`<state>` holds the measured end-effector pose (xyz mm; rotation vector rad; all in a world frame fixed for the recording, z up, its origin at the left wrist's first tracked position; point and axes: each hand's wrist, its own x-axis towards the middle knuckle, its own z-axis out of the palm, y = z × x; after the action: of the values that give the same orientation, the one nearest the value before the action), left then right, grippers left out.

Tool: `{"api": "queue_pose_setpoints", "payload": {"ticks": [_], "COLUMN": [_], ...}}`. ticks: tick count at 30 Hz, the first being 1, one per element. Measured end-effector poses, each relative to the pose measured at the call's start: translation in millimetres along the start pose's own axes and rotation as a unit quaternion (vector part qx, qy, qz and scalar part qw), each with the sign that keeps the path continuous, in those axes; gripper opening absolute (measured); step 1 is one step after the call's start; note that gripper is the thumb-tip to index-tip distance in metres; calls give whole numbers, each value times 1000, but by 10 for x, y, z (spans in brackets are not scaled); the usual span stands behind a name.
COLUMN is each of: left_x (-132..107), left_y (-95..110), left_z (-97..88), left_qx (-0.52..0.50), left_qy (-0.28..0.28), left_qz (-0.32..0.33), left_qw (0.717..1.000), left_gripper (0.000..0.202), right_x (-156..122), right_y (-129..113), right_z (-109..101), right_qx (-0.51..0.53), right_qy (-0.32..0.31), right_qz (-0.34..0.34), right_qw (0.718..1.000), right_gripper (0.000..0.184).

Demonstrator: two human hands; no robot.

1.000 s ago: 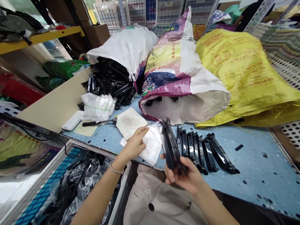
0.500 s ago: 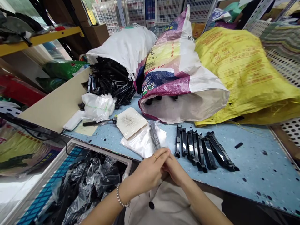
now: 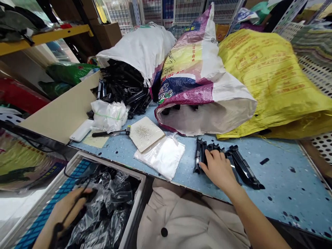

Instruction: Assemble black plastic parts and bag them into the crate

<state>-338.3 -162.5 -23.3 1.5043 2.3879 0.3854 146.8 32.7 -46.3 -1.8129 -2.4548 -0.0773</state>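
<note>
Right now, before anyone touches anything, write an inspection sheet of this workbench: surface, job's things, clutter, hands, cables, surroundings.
Surface: blue speckled workbench.
Job's things: row of black plastic parts; heap of black parts.
Clutter: small hammer, white plastic bag, pale board.
Hands: right hand on the row; left hand holds a dark piece above the bin.
Cables: black cable by a white device.
Surroundings: yellow woven sack, wire crates.

Glossy black plastic parts (image 3: 242, 169), matt woven yellow plastic sack (image 3: 269, 79)

Glossy black plastic parts (image 3: 242, 169), yellow woven sack with orange print (image 3: 269, 79), black-speckled blue bench top (image 3: 282, 186)
</note>
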Motion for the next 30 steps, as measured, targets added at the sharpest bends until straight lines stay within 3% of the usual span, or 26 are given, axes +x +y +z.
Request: {"api": "queue_pose_setpoints", "payload": {"ticks": [1, 3, 5, 8, 10, 12, 13, 15, 17, 20, 23, 25, 27, 28, 30], "left_x": [44, 121, 168, 204, 255, 357, 427, 580, 720, 843, 866, 845, 803, 775, 718], "left_y": [52, 400, 987, 1945, 2399, 2617, 2646, 2596, 2486, 2363, 2342, 2357, 2370, 2371, 2361], "left_z": [107, 342, 594, 989, 1222, 1379, 1422, 1446, 1421, 1381, 1390, 1406, 1401, 1386, 1334], "left_qx": [16, 9, -29, -96, -102, -125, -141, -172, -204, -255, -286, -295, -298, -299, -280], "left_qy": [0, -36, -75, -26, -26, -61, -79, -96, -110, -143, -163, -159, -143, -135, -104], "left_qz": [-6, -8, 33, 182, 231, 222, 210, 188, 170, 148, 140, 140, 143, 145, 165], "left_qw": [1000, 999, 996, 978, 967, 965, 964, 962, 958, 945, 934, 932, 933, 934, 940], "left_gripper": [23, 21, 20, 18, 23, 12, 6, 12, 17, 25, 30, 26, 15, 11, 13], "right_x": [-5, -35, -71, -105, -122, -154, -178, -231, -267, -228, -57, 101, 252, 308, 343], "right_y": [18, 7, -40, -103, -94, -34, 5, 69, 70, -85, -377, -601, -808, -891, -987], "right_z": [64, 132, 136, 98, 87, 94, 98, 96, 65, -37, -119, -107, -39, 4, 78], "right_qx": [-23, -41, -42, -29, -11, 40, 87, 235, 425, 665, 805, 866, 894, 895, 886], "right_qy": [2, 4, -5, -32, -43, -45, -44, -45, -44, -52, -69, -74, -77, -78, -68], "right_qz": [-13, -36, -53, -66, -61, -35, -11, 46, 106, 174, 195, 184, 182, 189, 212], "right_qw": [1000, 998, 998, 997, 997, 998, 995, 970, 898, 724, 555, 459, 403, 396, 408], "right_gripper": [43, 45, 46, 47, 47, 49, 50, 50, 48, 40, 26, 20, 20, 20, 23]}}
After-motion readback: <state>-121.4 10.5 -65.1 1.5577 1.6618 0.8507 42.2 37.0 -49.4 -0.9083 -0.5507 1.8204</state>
